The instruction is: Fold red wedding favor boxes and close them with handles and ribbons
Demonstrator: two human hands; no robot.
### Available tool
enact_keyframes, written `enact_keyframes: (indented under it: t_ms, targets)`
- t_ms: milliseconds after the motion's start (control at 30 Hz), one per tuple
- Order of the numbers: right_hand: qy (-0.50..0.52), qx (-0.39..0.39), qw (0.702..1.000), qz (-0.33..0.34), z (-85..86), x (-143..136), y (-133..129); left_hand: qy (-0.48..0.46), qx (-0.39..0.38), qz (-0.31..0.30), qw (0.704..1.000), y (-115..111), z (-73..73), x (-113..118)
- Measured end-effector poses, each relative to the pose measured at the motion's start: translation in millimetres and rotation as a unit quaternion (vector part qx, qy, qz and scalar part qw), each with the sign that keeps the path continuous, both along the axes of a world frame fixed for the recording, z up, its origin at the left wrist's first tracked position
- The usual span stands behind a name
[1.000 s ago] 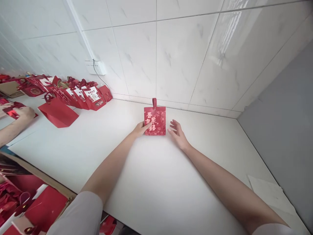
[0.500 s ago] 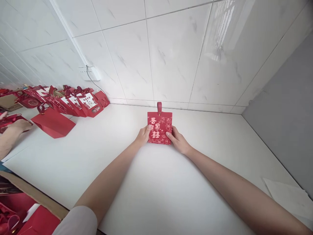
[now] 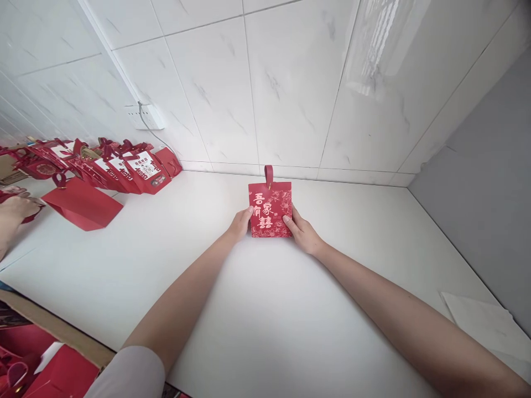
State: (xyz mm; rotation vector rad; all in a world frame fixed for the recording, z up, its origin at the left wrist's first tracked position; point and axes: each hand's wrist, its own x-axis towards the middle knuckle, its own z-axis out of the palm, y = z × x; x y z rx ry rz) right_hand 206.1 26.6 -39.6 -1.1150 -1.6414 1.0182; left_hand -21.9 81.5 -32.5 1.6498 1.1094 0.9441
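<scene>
A red gift bag (image 3: 271,211) with pale lettering, flower line drawings and a loop handle on top stands upright on the white table (image 3: 257,309), near the wall. My left hand (image 3: 241,224) grips its left edge, the thumb tip at the front. On the right side my right hand (image 3: 303,232) holds the bag, thumb on the front face and the fingers mostly hidden behind it.
Several red bags (image 3: 143,168) crowd the back left, with a plain red bag (image 3: 85,203) before them. Another person's hands (image 3: 19,209) hold something red at the left edge. A cardboard box (image 3: 53,326) with red items is lower left; a white sheet (image 3: 477,318) lies right.
The view has shifted slightly. My left thumb covers less of the bag's front, showing more lettering. The other person's hands have changed pose at the left edge.
</scene>
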Motion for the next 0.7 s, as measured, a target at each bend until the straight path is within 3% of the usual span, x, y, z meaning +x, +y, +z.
enact_keyframes:
  t_ms: [333,700]
  targets:
    - [-0.010,0.011,1.000,0.007,4.6,2,0,-0.031,-0.027,-0.016,0.999,8,-3.8,-2]
    - [-0.006,0.004,1.000,0.002,4.5,3,0,-0.018,-0.005,-0.019,1.000,11,-3.4,-3]
